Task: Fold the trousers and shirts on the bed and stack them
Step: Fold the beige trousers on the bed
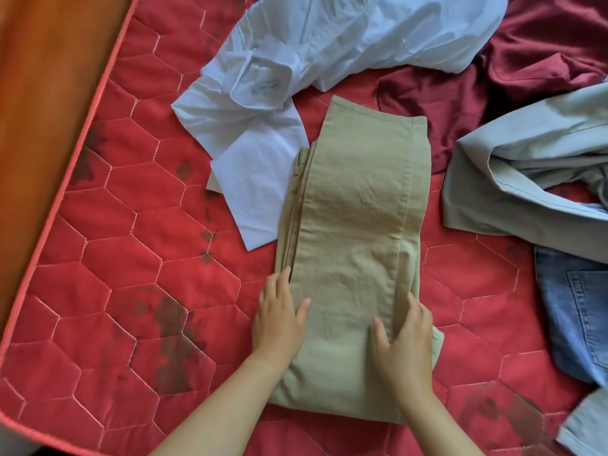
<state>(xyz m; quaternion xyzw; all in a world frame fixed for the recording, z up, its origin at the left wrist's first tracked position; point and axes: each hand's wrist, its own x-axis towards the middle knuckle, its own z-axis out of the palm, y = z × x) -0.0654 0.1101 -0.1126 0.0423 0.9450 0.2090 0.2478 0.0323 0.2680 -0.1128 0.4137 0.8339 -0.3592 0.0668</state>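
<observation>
The long khaki cotton trousers (355, 225) lie in the middle of the red quilted mattress (115, 225), already doubled leg on leg into a narrow strip that runs away from the person. Both hands are at its near end. The left hand (279, 320) lies along the left edge with straight fingers and its thumb spread onto the cloth. Whether its fingertips tuck under the edge is hard to tell. The right hand (404, 337) presses flat near the right seam, fingers spread, pinching nothing. This looks like the smoothing step before the crosswise fold. The next move likely calls for taking hold of the near end at both corners and carrying it up to the far end, edges kept square. A crumpled white shirt (296, 54) touches the strip's upper left. A maroon garment (543, 44), a pale grey-green garment (526, 159) and blue denim jeans (575, 307) wait unfolded on the right, so most of the task remains.
</observation>
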